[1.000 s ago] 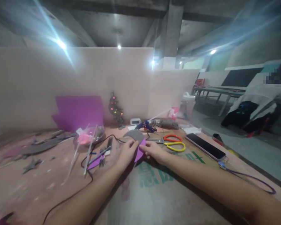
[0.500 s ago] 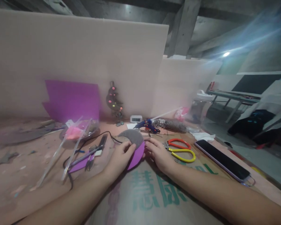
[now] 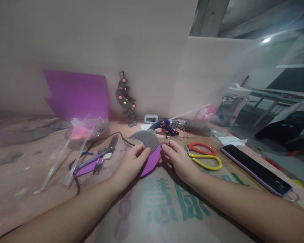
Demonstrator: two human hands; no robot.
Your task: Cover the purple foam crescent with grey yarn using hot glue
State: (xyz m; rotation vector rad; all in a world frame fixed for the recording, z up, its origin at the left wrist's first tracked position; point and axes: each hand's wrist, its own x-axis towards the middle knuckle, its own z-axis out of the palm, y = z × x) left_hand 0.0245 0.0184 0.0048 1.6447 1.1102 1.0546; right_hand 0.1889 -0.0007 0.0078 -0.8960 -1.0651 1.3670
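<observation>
My left hand [image 3: 131, 162] and my right hand [image 3: 178, 158] meet at the middle of the table, both with fingers pinched on one craft piece. It is a rounded purple foam shape [image 3: 152, 161] with a grey glitter crescent [image 3: 146, 139] lying on its upper part. My left fingers press the crescent's lower edge; my right fingertips hold the piece's right edge. The piece rests on a brown sack [image 3: 167, 209] printed with green characters.
Red and yellow scissors [image 3: 204, 157] lie just right of my right hand, a phone [image 3: 253, 168] farther right. A blue glue gun [image 3: 164, 125], small clock [image 3: 151, 118], decorated crescent ornament [image 3: 125, 96] and purple sheet [image 3: 77, 94] stand behind. Glue sticks [image 3: 66, 155], cutters and a cable lie to the left.
The view has tilted down and come closer. Both hands stay on the purple and grey piece, which has shifted only slightly.
</observation>
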